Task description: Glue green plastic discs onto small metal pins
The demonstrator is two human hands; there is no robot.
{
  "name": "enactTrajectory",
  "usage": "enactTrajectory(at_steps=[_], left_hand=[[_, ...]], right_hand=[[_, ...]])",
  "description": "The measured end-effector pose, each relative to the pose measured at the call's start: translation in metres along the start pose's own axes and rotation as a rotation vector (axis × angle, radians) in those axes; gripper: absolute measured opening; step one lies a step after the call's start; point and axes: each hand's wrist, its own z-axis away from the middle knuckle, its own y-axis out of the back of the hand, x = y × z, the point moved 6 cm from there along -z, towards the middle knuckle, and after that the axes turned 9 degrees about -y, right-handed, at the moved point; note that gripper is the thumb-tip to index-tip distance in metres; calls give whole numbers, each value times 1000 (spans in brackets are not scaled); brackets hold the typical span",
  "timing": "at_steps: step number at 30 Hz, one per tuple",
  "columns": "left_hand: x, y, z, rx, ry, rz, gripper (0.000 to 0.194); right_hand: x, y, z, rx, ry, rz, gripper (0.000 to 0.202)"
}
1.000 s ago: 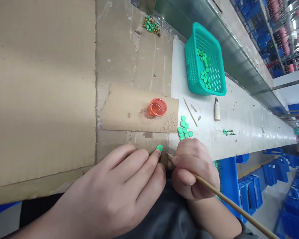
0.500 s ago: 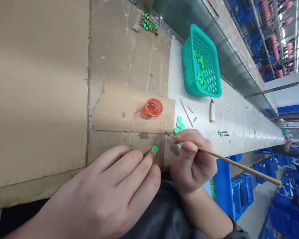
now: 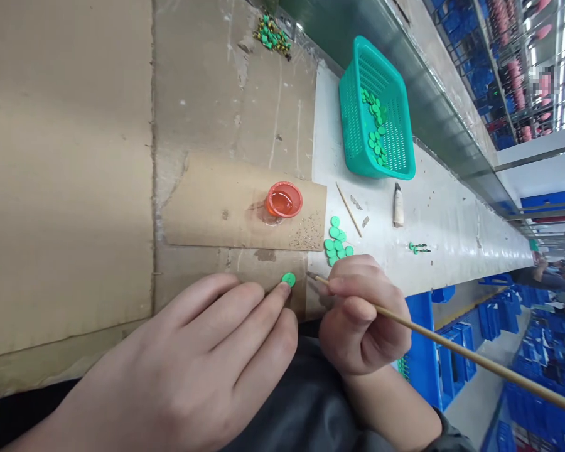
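One fingertip of my left hand (image 3: 216,351) touches the lower edge of a green disc (image 3: 289,279) lying on the brown surface; the fingers lie side by side, palm down. My right hand (image 3: 367,314) pinches a thin wooden stick (image 3: 452,342), whose dark tip is just right of that disc, not touching it. Several green discs (image 3: 339,243) lie in a pile above my right hand. A red cup (image 3: 285,199) with liquid stands on a cardboard strip (image 3: 207,201), where small dark specks dot the right end.
A green basket (image 3: 353,132) holding green discs stands at the back. A second stick (image 3: 349,210), a wrapped tool (image 3: 398,207), small green-topped pieces (image 3: 418,248) and a green-gold heap (image 3: 272,37) lie around. Blue bins (image 3: 452,358) are at right.
The stick tip has moved down from the cardboard edge, nearer the level of the disc under my left fingertip. More of the disc pile shows. The whole view has shifted slightly.
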Motion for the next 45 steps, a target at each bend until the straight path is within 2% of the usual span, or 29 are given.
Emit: enactTrajectory(at_steps=[3, 9, 15, 22, 28, 31, 35, 37, 40, 45], left_hand=[[2, -1, 5, -9, -2, -1, 28], [4, -2, 9, -6, 34, 55, 30], [3, -3, 7, -7, 25, 51, 28], [2, -2, 5, -11, 25, 73, 27], [-1, -3, 12, 0, 25, 76, 25], [-3, -2, 14, -10, 35, 91, 25], [-5, 1, 9, -32, 17, 73, 20], [-6, 4, 5, -42, 2, 58, 18], [-8, 6, -3, -59, -8, 51, 13], [-9, 7, -11, -76, -24, 48, 12]], right_hand=[[1, 4, 3, 127, -24, -155, 17], [1, -3, 1, 140, -27, -169, 21], [3, 1, 6, 176, -9, -186, 20], [7, 5, 6, 172, -64, -176, 17], [12, 7, 5, 291, -156, -236, 22], [16, 13, 6, 235, -202, -252, 17], [17, 15, 10, 87, -179, -289, 35], [15, 12, 10, 37, -148, -267, 34], [18, 8, 10, 76, -227, -205, 26], [23, -4, 12, 69, -368, -38, 48]])
